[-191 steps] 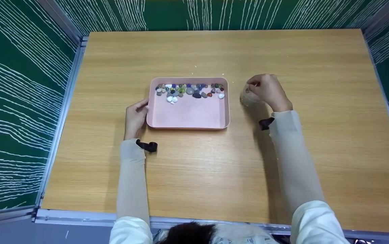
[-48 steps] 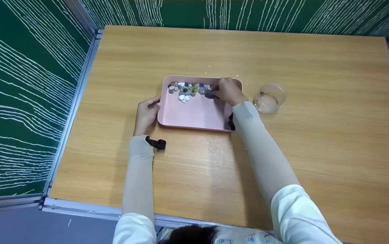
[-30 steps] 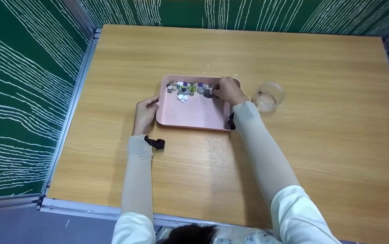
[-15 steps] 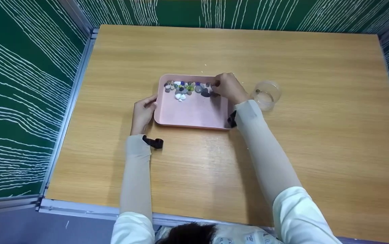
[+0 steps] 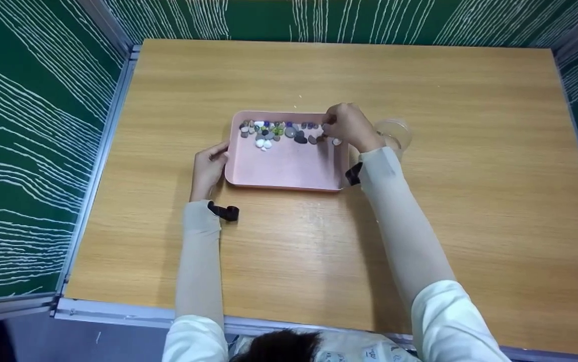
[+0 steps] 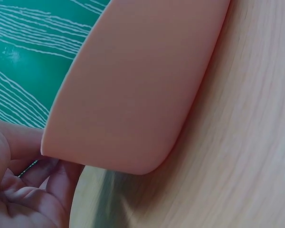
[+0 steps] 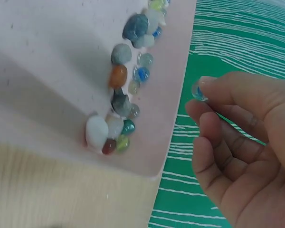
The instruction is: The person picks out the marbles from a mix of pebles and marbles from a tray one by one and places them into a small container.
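A shallow pink tray (image 5: 283,168) has pebbles and glass marbles lined along its far side. My left hand (image 5: 208,168) grips its left wall; in the left wrist view the fingers (image 6: 61,190) bend round the tray's edge. My right hand (image 5: 353,125) is over the tray's far right corner. Between its thumb and index finger it pinches a clear glass marble (image 7: 197,90) with blue inside. Below, in the right wrist view, lie a white pebble (image 7: 96,132), an orange pebble (image 7: 118,76) and a teal marble (image 7: 128,126) in the tray.
A clear plastic cup (image 5: 403,131) stands right of the tray, partly hidden by the right hand and wrist. Small white specks lie on the wooden table (image 5: 495,201) behind the tray. Green walls with white lines (image 5: 22,166) border the table.
The right hand has gone from the cup to the tray's right end, stayed low among the stones, then shifted slightly right and away. The left hand has kept its place on the tray.
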Available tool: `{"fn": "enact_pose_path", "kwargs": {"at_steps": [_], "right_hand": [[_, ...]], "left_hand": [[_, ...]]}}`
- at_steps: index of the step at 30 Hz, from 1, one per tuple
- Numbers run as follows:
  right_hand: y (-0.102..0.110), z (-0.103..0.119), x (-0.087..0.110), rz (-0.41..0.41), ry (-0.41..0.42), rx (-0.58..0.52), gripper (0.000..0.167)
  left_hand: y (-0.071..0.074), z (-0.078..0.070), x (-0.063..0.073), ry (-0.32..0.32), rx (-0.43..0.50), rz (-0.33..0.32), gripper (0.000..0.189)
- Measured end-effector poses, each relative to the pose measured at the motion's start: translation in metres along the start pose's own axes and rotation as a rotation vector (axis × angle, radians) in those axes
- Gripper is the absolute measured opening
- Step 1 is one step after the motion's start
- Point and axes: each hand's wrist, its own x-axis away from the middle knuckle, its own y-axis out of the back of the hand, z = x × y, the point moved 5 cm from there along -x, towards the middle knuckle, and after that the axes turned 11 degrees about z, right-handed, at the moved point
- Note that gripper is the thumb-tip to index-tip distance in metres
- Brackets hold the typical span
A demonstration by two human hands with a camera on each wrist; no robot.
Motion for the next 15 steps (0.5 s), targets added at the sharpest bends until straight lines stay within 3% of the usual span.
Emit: {"fn": "enact_pose_path", "kwargs": {"at_steps": [15], "right_hand": [[0.020, -0.012, 0.023, -0.030, 0.010, -0.031, 0.019]], "left_hand": [[-0.001, 0.001, 0.000, 0.008, 0.079, 0.005, 0.035]]}}
